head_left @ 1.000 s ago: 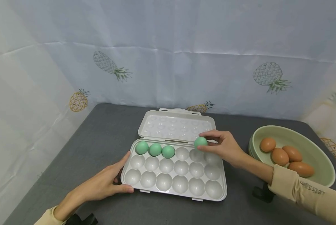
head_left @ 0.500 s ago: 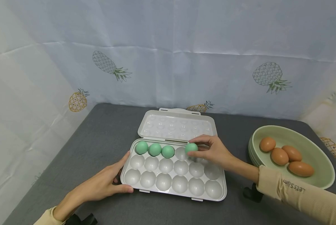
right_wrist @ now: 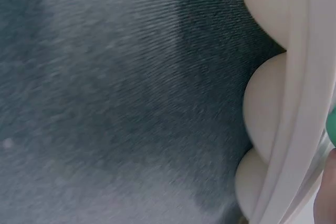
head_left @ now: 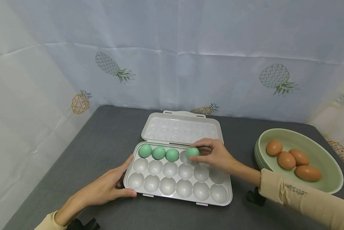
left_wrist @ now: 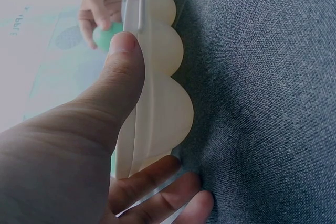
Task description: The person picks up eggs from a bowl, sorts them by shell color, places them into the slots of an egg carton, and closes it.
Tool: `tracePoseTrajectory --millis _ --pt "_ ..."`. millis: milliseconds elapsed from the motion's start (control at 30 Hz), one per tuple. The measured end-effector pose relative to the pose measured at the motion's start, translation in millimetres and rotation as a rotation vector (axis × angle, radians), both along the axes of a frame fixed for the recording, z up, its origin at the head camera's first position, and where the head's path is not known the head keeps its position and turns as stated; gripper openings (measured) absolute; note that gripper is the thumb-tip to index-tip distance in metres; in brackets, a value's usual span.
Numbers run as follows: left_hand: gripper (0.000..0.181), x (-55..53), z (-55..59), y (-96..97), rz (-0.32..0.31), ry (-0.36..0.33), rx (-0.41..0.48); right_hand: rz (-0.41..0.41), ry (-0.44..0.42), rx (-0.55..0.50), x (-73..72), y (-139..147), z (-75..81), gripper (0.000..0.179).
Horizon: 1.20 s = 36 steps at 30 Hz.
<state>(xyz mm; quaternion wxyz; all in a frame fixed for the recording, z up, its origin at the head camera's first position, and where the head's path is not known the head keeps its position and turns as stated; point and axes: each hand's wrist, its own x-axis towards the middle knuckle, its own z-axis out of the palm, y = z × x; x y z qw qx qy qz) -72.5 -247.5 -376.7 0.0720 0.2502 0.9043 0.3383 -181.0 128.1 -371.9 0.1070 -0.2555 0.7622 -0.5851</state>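
An open egg tray (head_left: 168,186) with round cups lies on the dark table, its lid (head_left: 160,127) folded back behind it. Three green balls (head_left: 159,153) fill the left cups of the back row. My right hand (head_left: 216,155) pinches another green ball (head_left: 192,153) between fingers and thumb, over the back row right of those three. In the right wrist view, only a sliver of this ball (right_wrist: 332,127) shows past the tray's side (right_wrist: 315,77). My left hand (head_left: 105,185) grips the tray's left end, thumb (left_wrist: 126,64) at the front edge and fingers round the side.
On the right stands a light green bowl (head_left: 330,169), stacked on another, with several brown eggs (head_left: 287,159) in it. A pale cloth (head_left: 172,80) printed with pineapples hangs behind the grey table (head_left: 114,137).
My right hand has moved left and slightly down with the green ball, from the back row's right part toward the cup beside the three balls. My left hand has stayed put.
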Motion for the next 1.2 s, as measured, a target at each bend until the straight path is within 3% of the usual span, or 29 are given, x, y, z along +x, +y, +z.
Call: tracePoseTrajectory --millis 267,733,1200 --pt "0.113 -0.7 0.9 0.9 0.002 -0.012 -0.004 0.006 0.018 0.032 3.0 -11.0 -5.5 0.038" --pt "0.113 0.0 1.3 0.9 0.012 -0.009 -0.008 -0.044 0.14 0.113 8.1 -20.5 -10.0 0.041" --pt "0.113 -0.4 0.7 0.0 0.015 -0.008 -0.012 -0.02 0.072 0.086 8.8 -18.7 -9.0 0.042"
